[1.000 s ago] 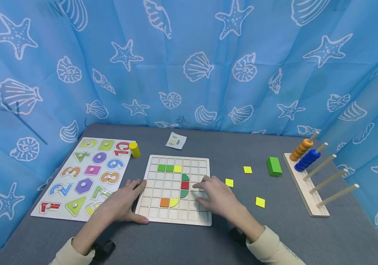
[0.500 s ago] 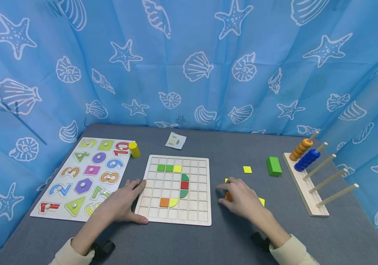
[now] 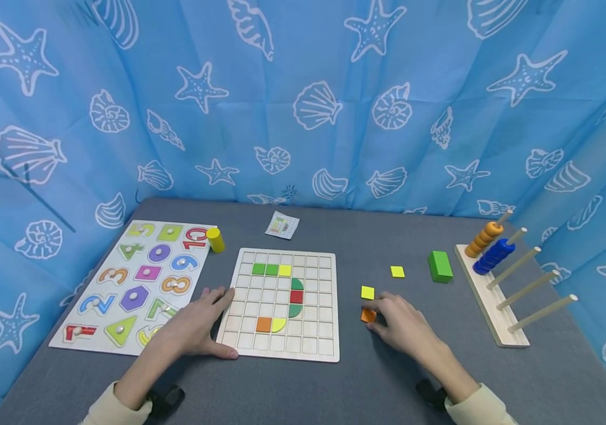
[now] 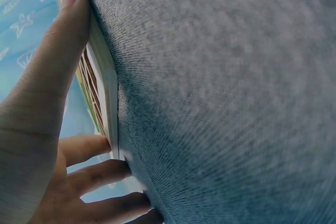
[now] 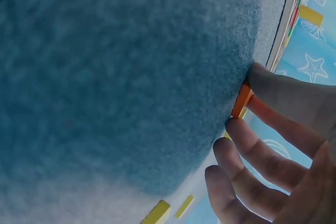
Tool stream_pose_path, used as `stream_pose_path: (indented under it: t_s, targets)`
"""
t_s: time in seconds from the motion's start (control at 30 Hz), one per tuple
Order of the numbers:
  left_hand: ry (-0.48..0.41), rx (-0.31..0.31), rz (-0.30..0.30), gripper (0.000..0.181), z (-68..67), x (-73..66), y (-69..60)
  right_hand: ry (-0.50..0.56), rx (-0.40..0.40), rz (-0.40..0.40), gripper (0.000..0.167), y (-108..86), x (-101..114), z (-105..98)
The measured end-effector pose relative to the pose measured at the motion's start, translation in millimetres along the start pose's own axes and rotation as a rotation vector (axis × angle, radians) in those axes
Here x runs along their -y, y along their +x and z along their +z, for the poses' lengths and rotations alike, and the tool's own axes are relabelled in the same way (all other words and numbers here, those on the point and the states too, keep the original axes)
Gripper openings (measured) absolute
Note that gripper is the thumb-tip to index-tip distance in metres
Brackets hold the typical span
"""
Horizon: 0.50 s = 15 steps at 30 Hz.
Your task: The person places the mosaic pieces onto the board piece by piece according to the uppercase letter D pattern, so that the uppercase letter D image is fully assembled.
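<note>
At the right of the grid board, the right hand (image 3: 406, 324) pinched the loose orange square tile (image 3: 368, 316) by its edges, thumb on 1 side and fingers on the other; how firmly, I cannot tell. That tile lay down at the dark grey tabletop (image 3: 303, 392), apart from the board. Just beyond the forefinger sat the near yellow square tile (image 3: 367, 293), close enough to crowd the grip. Farther out lay the far yellow square tile (image 3: 397, 271). In the right wrist view, 2 yellow tiles showed below the curled fingers.

The left hand (image 3: 196, 321), fingers and thumb spread, touched the left and front edges of the wooden grid board (image 3: 310, 348). Set in the board were 2 green squares (image 3: 264, 269), 1 yellow square (image 3: 284, 270), 1 red square (image 3: 296, 298) between 2 dark green quarter-rounds (image 3: 296, 310), and 1 orange square (image 3: 264, 324) beside 1 yellow quarter-round (image 3: 279, 324).

The left arm crossed the number puzzle board (image 3: 108, 236), hiding its lower corner; a yellow cylinder (image 3: 215, 241) stood near its upper one. Behind the grid board lay a printed pattern card (image 3: 289, 232). Past the loose tiles, a green block (image 3: 440, 267) stood in front of the 5-peg bead rack (image 3: 486, 301), with orange beads (image 3: 484, 239) and blue beads (image 3: 494, 256) on 2 pegs. A blue seashell curtain (image 3: 356, 141) closed off the back.
</note>
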<state>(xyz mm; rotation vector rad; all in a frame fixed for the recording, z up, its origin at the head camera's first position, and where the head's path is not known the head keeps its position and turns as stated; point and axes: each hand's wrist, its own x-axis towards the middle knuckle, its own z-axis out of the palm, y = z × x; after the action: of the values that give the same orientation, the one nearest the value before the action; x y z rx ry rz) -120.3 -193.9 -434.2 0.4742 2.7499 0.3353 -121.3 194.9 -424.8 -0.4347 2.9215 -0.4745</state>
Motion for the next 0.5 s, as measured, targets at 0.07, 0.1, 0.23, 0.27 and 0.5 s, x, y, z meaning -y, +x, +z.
stream_pose_path:
  t_s: [0.07, 0.1, 0.23, 0.27, 0.5]
  targets:
    - [-0.001, -0.001, 0.003, 0.126, 0.1, 0.0, -0.2, -0.001, -0.011, -0.014, 0.031, -0.4, 0.1, 0.0]
    - [-0.001, -0.002, 0.003, 0.126, 0.1, 0.0, -0.2, 0.000, -0.017, -0.025, 0.029, -0.5, 0.2, 0.0]
    - [0.000, -0.004, 0.003, 0.126, 0.1, 0.0, -0.5, 0.002, -0.047, -0.064, 0.026, -1.8, 1.9, 0.7]
    - [0.000, -0.005, 0.002, 0.126, 0.1, 0.0, -0.5, 0.005, -0.050, -0.070, 0.026, -1.9, 2.7, 1.0]
    - [0.002, -0.009, 0.005, 0.126, 0.5, 0.1, -0.7, 0.018, -0.048, -0.070, 0.029, 0.4, 6.4, 3.8]
